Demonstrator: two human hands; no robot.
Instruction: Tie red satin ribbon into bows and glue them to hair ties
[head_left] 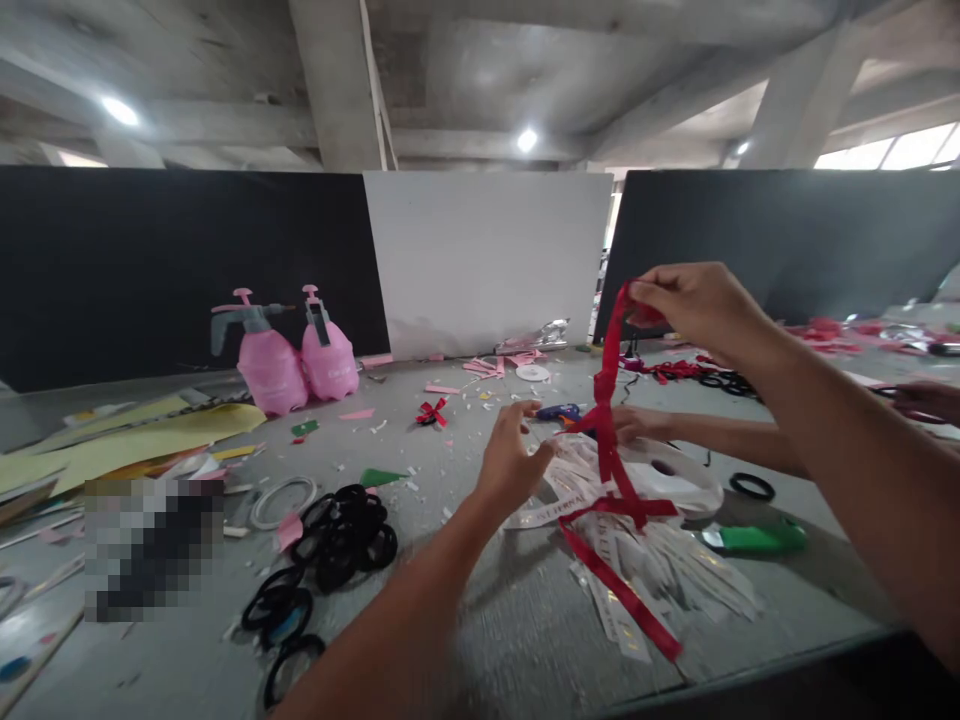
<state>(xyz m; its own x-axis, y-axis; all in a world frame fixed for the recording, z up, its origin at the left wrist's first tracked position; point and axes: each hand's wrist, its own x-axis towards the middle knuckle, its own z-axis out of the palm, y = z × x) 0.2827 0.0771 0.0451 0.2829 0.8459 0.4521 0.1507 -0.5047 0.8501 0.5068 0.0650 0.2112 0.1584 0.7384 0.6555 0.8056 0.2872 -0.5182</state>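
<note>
Head view, right hand: raised (pixel 694 300) above the table (pixel 510 650), thumb and fingers pinched together on the upper end of a red ribbon (pixel 611 350).
Red ribbon: falls from that pinch, knotted partway, with side pieces crossing lower down and one tail slanting toward the table's front edge. Blur makes it hard to tell whether this tail hangs clear of the strips or rests on them.
Left hand: low, left of the ribbon (pixel 510 455), half spread, thumb and fingers apart and holding nothing, near the edge of the strips.
Pale strips: a loose heap of printed lengths (pixel 701 570) beneath and behind the ribbon.
Right of the heap: a white roll (pixel 697 490), a black ring (pixel 754 496) and a green-handled tool (pixel 761 538).
Co-worker: another person's hand (pixel 637 425) reaches in from the right, behind the ribbon, near a blue tool (pixel 559 412).
Black bands: piled (pixel 341 540) left of the left forearm.
Red bow: small, lying (pixel 431 412) farther back, among scraps.
Pink spray bottles: two, side by side (pixel 330 360), before a black panel (pixel 187 260).
Yellow sheets: spread (pixel 187 430) at the left.
</note>
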